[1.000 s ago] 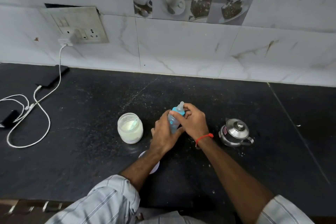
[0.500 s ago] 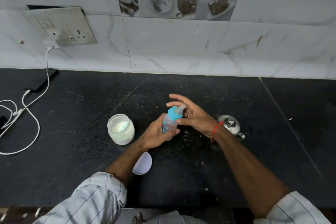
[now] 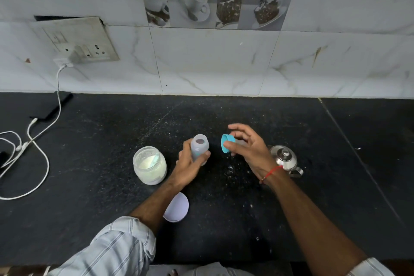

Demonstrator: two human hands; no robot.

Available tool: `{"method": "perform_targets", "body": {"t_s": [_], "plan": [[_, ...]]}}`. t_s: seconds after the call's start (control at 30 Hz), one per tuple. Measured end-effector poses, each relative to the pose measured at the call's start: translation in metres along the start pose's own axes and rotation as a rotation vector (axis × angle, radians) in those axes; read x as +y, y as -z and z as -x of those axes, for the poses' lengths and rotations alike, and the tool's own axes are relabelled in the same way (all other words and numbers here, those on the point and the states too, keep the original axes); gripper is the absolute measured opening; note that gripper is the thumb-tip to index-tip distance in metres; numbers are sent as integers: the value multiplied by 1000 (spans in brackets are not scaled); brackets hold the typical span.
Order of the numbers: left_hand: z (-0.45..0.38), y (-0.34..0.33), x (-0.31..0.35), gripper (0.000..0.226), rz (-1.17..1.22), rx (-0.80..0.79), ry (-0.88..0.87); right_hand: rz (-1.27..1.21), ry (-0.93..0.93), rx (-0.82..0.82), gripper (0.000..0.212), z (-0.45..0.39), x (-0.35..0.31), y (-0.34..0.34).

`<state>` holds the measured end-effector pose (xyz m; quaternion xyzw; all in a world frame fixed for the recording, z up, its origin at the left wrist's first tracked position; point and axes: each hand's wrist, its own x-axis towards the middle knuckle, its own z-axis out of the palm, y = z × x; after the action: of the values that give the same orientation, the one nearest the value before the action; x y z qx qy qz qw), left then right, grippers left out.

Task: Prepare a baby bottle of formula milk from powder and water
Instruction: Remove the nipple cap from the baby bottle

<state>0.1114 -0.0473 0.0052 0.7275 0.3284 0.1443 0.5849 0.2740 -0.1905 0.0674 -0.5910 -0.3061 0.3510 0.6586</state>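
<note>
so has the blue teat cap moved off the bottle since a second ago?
Yes. The blue cap is off the bottle, held in the right hand, shifted right toward the steel kettle.

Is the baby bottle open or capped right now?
Open. The left hand holds the bottle with its mouth bare; the right hand holds the blue cap.

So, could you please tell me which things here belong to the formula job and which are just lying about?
For the job:
- clear plastic baby bottle, open, gripped by the left hand
- blue screw collar with teat, pinched by the right hand
- open glass jar of white powder
- small steel kettle
- round white lid

Lying about:
- white charging cable
- black phone
</note>
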Motion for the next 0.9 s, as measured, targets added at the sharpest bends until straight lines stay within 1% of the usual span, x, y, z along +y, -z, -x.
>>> {"method": "perform_targets", "body": {"t_s": [0.03, 0.1, 0.17, 0.23, 0.27, 0.4, 0.47, 0.53, 0.67, 0.73, 0.8, 0.9], "plan": [[-4, 1, -2, 62, 18, 38, 1, 14, -35, 21, 50, 7, 8, 0], [-10, 3, -3, 61, 26, 99, 2, 82, -106, 55, 44, 22, 28, 0], [-17, 2, -5, 59, -34, 130, -3, 261, -153, 73, 40, 36, 48, -2], [-22, -1, -9, 61, -107, 125, -4, 513, -135, 78, 42, 46, 66, -4], [-23, -3, -11, 63, -135, 113, 1, 599, -120, 73, 42, 51, 73, -6], [-24, -9, -16, 68, -179, 75, -2, 779, -82, 55, 36, 63, 92, -12], [-24, -9, -17, 70, -194, 79, -9, 824, -60, 42, 38, 64, 93, -14], [-23, -9, -19, 78, -212, 74, -17, 863, -50, 8, 45, 63, 93, -18], [-14, -6, -18, 114, -196, 58, -21, 983, -54, -34, 54, 60, 92, -23], [-3, -5, -18, 122, -183, 72, -56, 1016, -54, -41, 56, 59, 92, -23], [11, -4, -20, 119, -191, 102, -133, 1026, -53, -39, 57, 58, 93, -22], [33, 2, -23, 103, -197, 154, -258, 1028, -53, -31, 61, 56, 94, -21]]}}
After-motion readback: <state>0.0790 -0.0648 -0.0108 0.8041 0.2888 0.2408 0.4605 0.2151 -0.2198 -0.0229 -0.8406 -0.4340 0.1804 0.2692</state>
